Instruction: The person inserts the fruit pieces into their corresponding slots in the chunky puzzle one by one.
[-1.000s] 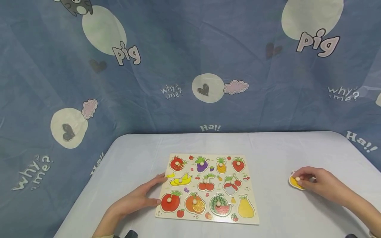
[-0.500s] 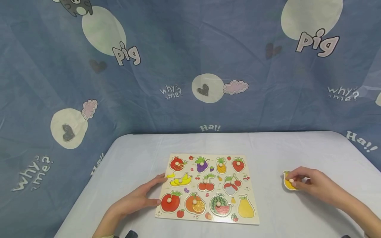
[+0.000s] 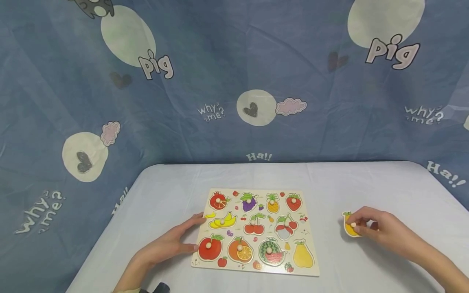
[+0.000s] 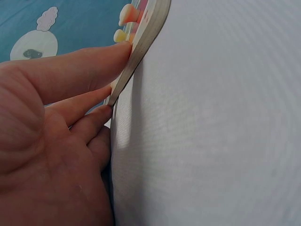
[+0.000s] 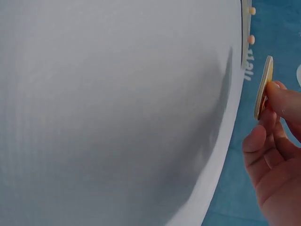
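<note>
My right hand (image 3: pixel 384 230) pinches a yellow pear puzzle piece (image 3: pixel 350 231) by its small knob, to the right of the wooden fruit puzzle board (image 3: pixel 269 232). In the right wrist view, the pear piece (image 5: pixel 262 92) is seen edge-on above the white table, between thumb and fingers. My left hand (image 3: pixel 166 244) touches the board's left edge with extended thumb and fingers. The left wrist view shows the thumb (image 4: pixel 84 70) against that edge. At the board's lower right is a pear-shaped recess (image 3: pixel 303 255) without a knob.
Knobbed fruit pieces sit in the board, among them an apple (image 3: pixel 210 249), a watermelon (image 3: pixel 271 253) and a strawberry (image 3: pixel 293 202). A white cloth (image 3: pixel 165 191) covers the table. Behind hangs a blue printed curtain (image 3: pixel 205 138).
My right hand has moved left with the pear piece, closer to the board, and the piece has turned more upright. My left hand and the board have stayed put.
</note>
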Available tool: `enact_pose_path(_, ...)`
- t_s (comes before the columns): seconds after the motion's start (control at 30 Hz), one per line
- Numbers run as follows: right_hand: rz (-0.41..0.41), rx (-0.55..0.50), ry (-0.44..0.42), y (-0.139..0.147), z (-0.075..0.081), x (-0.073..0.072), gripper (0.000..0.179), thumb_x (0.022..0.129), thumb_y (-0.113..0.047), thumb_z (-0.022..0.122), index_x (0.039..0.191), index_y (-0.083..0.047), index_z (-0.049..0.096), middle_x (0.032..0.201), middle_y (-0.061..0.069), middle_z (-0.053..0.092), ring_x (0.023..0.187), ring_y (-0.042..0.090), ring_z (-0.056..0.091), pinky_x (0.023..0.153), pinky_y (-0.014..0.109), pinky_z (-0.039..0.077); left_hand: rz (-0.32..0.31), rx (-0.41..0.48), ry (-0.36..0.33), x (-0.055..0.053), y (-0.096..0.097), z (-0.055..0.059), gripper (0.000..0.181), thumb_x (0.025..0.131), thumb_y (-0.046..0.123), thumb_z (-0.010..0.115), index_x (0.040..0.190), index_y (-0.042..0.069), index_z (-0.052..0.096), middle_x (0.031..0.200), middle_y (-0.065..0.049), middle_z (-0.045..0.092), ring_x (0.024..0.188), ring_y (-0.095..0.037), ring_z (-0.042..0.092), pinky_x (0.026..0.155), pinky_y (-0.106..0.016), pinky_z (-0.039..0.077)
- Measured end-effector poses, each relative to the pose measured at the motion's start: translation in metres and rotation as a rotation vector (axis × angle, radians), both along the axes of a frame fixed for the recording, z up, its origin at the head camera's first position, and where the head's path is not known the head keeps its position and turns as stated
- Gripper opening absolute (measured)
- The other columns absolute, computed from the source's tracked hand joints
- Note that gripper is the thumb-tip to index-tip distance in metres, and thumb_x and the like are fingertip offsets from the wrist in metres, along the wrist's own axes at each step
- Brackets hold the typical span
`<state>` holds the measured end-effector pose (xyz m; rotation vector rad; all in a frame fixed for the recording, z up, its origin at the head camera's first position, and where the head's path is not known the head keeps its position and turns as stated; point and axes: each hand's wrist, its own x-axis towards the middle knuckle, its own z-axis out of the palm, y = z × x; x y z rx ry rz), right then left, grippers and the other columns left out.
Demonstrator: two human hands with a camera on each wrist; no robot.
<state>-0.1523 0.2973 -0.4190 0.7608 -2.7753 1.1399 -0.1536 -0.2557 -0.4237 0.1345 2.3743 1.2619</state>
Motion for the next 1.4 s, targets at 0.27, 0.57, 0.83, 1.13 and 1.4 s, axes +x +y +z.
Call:
enact_pose_path(0.27, 0.011, -0.008, 0.012, -0.009, 0.003, 0.006, 0.026, 0.084, -0.002, 0.074, 0.101, -0.021, 0.069, 0.089, -0.011, 0.063, 0.077, 0.006, 0.054, 0.058, 0.023, 0.045, 0.006, -0.002, -0.003, 0.0, 0.0, 0.0, 0.076, 0.077, 0.016, 0.08, 0.145, 0.022, 0.049, 0.16, -0.009, 0.027, 0.146, -0.038, 0.017, 0.11, -0.067, 0.019)
enact_pose_path(0.57, 0.016, 0.021, -0.012, -0.021, 0.003, 0.009, 0.026, 0.084, -0.005, 0.075, 0.102, -0.023, 0.069, 0.09, -0.013, 0.062, 0.078, 0.005, 0.054, 0.06, 0.023, 0.046, 0.006, 0.002, -0.006, -0.001, 0.001, 0.0, 0.075, 0.077, 0.018, 0.081, 0.145, 0.023, 0.049, 0.16, -0.008, 0.028, 0.146, -0.037, 0.017, 0.11, -0.067, 0.019)
enact_pose_path(0.83, 0.073, 0.012, -0.017, -0.032, 0.003, 0.009, 0.027, 0.084, -0.005, 0.076, 0.102, -0.024, 0.068, 0.092, -0.013, 0.063, 0.08, 0.006, 0.054, 0.062, 0.023, 0.047, 0.015, -0.009, -0.005, -0.001, 0.001, 0.001, 0.074, 0.077, 0.017, 0.081, 0.144, 0.024, 0.05, 0.159, -0.008, 0.029, 0.146, -0.037, 0.019, 0.109, -0.067, 0.022)
enact_pose_path(1.13, 0.128, 0.017, -0.017, -0.045, 0.006, 0.007, 0.021, 0.086, -0.011, 0.075, 0.1, -0.025, 0.069, 0.089, -0.014, 0.061, 0.079, 0.005, 0.055, 0.062, 0.023, 0.047, 0.017, -0.005, -0.006, -0.002, 0.0, -0.001, 0.074, 0.077, 0.017, 0.081, 0.144, 0.024, 0.05, 0.159, -0.007, 0.029, 0.146, -0.036, 0.018, 0.109, -0.067, 0.022)
enact_pose_path(1.4, 0.213, -0.03, -0.033, -0.057, 0.004, 0.005, 0.019, 0.089, -0.011, 0.073, 0.102, -0.024, 0.07, 0.092, -0.012, 0.064, 0.079, 0.006, 0.056, 0.062, 0.023, 0.048, 0.017, -0.013, -0.003, -0.002, 0.0, -0.002, 0.073, 0.077, 0.016, 0.081, 0.144, 0.025, 0.05, 0.159, -0.007, 0.029, 0.145, -0.036, 0.021, 0.109, -0.066, 0.024)
